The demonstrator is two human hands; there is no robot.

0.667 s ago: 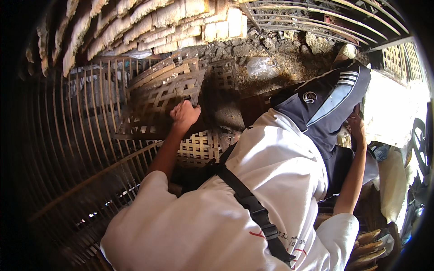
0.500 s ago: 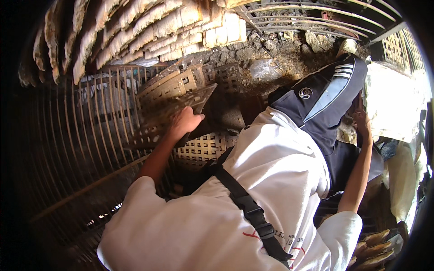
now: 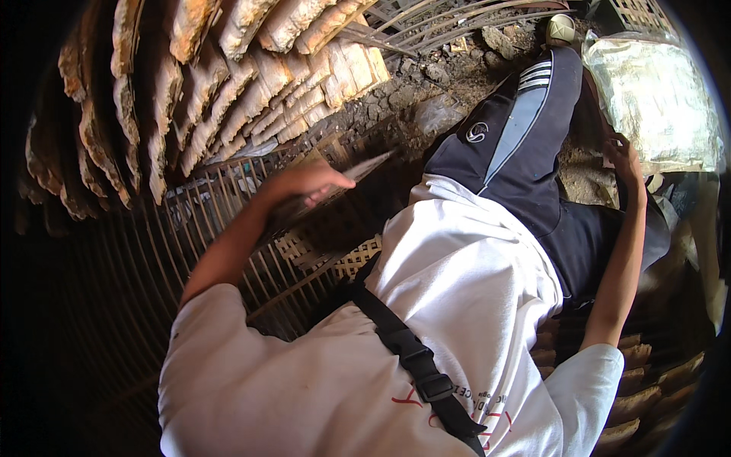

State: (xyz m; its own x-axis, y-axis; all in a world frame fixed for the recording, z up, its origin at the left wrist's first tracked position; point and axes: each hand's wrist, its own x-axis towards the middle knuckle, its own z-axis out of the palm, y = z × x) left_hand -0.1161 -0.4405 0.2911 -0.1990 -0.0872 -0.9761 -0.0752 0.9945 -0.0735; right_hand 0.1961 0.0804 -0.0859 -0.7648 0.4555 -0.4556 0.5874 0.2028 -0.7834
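Note:
My left hand (image 3: pixel 312 181) is closed on a thin flat woven panel (image 3: pixel 364 169), seen nearly edge-on and partly smeared by motion. Beneath it, more woven lattice (image 3: pixel 358 257) with small square holes shows beside a slatted rack. My right hand (image 3: pixel 626 158) hangs beside my right leg, fingers loosely bent and apart, with nothing visible in them. Close by it is a large block wrapped in shiny whitish plastic (image 3: pixel 655 107).
Stacked rough-edged pale slabs (image 3: pixel 251 84) fill the upper left. Below them runs a slatted bamboo rack (image 3: pixel 171 251). A crumpled clear bag (image 3: pixel 440 114) lies on rubble-strewn dirt. More brown slabs (image 3: pixel 636 400) are at lower right, and curved slats (image 3: pixel 449 23) span the top.
My left hand has lifted and tilted the panel, turning it nearer edge-on. My right hand has shifted slightly, its fingers now plainer to see. The view has swung, bringing the slabs further into it.

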